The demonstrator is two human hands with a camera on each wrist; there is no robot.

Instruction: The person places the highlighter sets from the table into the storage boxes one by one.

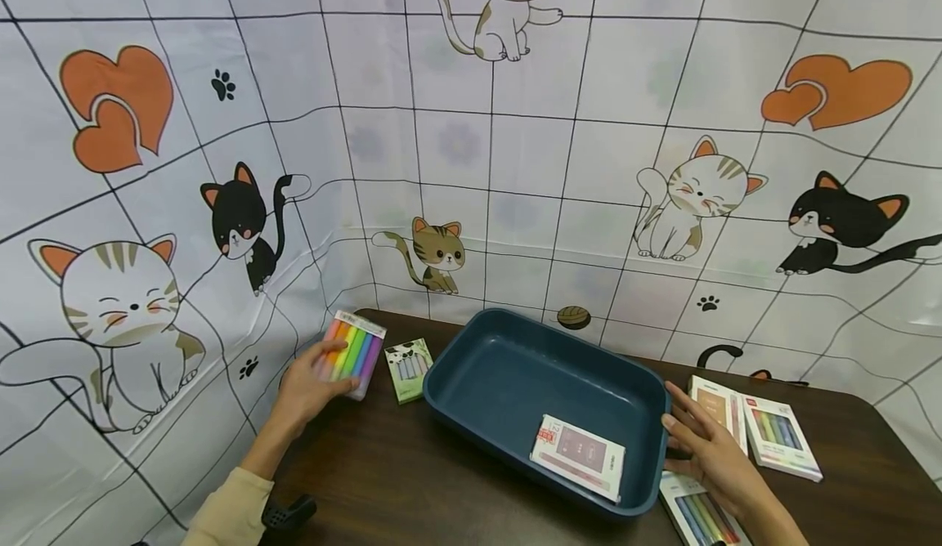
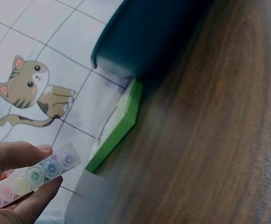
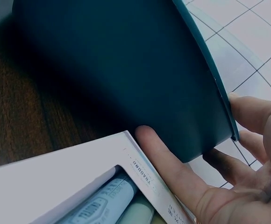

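My left hand pinches a clear pack of rainbow-coloured highlighters between thumb and fingers, at the left end of the table. The left wrist view shows the pens' round ends, with the thumb on one side of the pack. At the other end, my right hand touches the outside of a dark blue plastic bin, its fingers spread along the end wall and rim. A white-and-pink box lies inside the bin. Under the right hand is a white marker box, partly hidden by it.
A small green box lies left of the bin, close to its wall. Two more white boxes, a tan-fronted one and one with coloured markers, lie to the right. Behind the brown table hangs a cat-patterned sheet.
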